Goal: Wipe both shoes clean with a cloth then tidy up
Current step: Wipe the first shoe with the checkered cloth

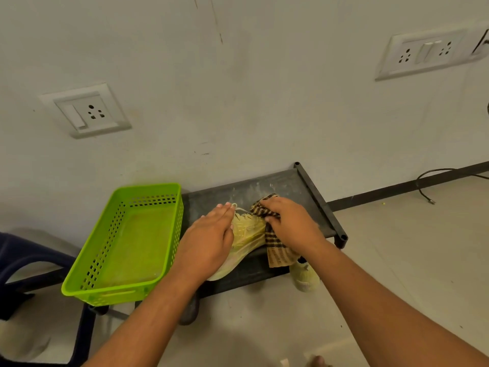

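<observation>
**First shoe under the cloth on the black rack**

The left hand (209, 239) lay flat on the yellow shoe (250, 231), with the fingers straight, and pressed it down. The right hand (291, 223) was closed around a bunched part of the striped cloth (277, 251) and held it against the right side of the shoe, near the laces. One end of the cloth hung down over the front edge of the rack (267, 185). The shoe lay on the top of this low black rack. The second shoe (304, 278) stood on the floor (397, 247) just below that front edge, partly hidden by the hanging cloth.

To do this step well, I think the left hand had to press firmly, because the top of the rack looked smooth and the shoe could slide. Short strokes with a clean part of the cloth would serve best, and the shoe needed turning to reach the side under the left palm. It would be better to gather the loose end into the hand, so that it picked up no dirt.

The top of the rack showed pale dust or scratches toward the wall (238, 102). A green basket (148, 187) with holes in its sides stood just beside the rack on the left. The pale wall carried one socket (90, 111) on the left and a socket panel (426, 51) high on the right. A black cable (426, 181) lay on the tiled floor at the right, and part of a dark blue chair (16, 250) showed at the left edge.
</observation>
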